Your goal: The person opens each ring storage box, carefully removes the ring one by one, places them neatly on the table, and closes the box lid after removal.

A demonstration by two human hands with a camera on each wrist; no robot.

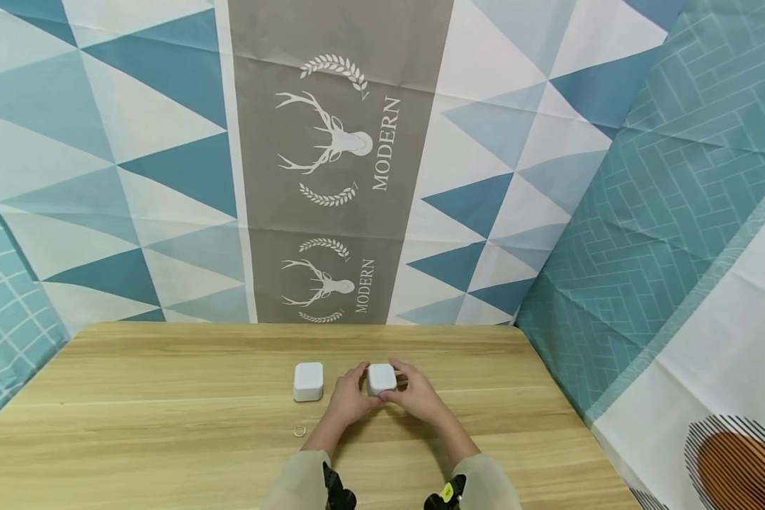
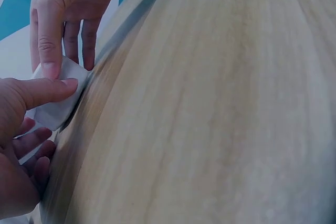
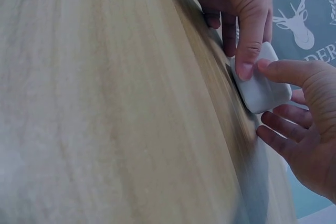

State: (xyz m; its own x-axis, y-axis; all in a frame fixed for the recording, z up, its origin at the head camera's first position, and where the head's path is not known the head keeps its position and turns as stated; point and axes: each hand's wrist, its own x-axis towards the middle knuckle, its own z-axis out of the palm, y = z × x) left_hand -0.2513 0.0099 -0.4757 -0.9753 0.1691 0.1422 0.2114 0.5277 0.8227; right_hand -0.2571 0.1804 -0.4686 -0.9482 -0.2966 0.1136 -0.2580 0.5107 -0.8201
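Observation:
Both hands hold one small white box (image 1: pixel 382 378) low on the wooden table, in the head view. The left hand (image 1: pixel 350 401) grips its left side, thumb on the near face; the right hand (image 1: pixel 418 394) grips the right side, its thumb beside the other. In the left wrist view the two thumbs press the face of the white box (image 2: pixel 59 100). The right wrist view shows the white box (image 3: pixel 262 90) between the thumbs and fingers, its base at the table surface. Whatever is inside the box is hidden.
A second white box (image 1: pixel 309 381) stands left of the hands. A small ring (image 1: pixel 299 431) lies nearer on the wooden table (image 1: pixel 166 432). Patterned cloths (image 1: pixel 331 212) hang behind the table and at both sides.

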